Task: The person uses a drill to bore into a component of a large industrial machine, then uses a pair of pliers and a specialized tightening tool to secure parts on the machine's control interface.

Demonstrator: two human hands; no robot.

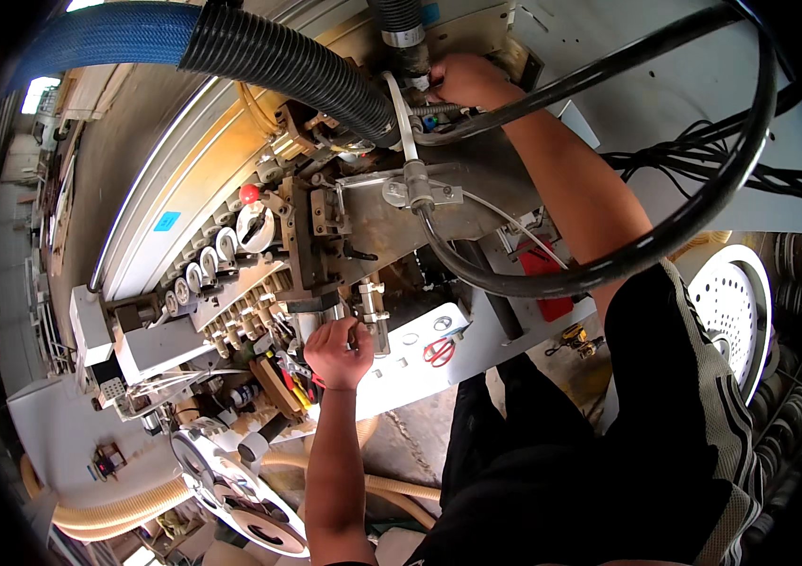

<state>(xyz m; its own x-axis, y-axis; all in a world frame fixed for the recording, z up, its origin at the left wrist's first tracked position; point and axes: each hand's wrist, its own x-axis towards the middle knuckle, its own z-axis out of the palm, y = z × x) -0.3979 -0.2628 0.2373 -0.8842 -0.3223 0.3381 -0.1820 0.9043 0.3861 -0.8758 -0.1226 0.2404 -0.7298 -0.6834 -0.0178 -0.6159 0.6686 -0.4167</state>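
My left hand (339,355) is closed in a fist against the front of the machine, just below a dark metal block (311,307). Whatever its curled fingers hold is hidden under them. Far forward, my right hand (473,81) reaches in among the fittings, its fingers bent beside the lower end of an upright black hose (399,17). The fingertips are partly hidden there, and I cannot make out what they grip. A thick black cable (552,283) loops over my right forearm. Between the hands is a flat metal plate (392,212) with a grey hose clamp (412,189).
A ribbed black hose (288,71) joined to a blue hose (108,36) crosses the upper left. Red-handled scissors (440,352) lie on a white panel (420,377). A red-ball lever (249,194) stands beside the rollers (195,277). At right is a white perforated disc (731,311).
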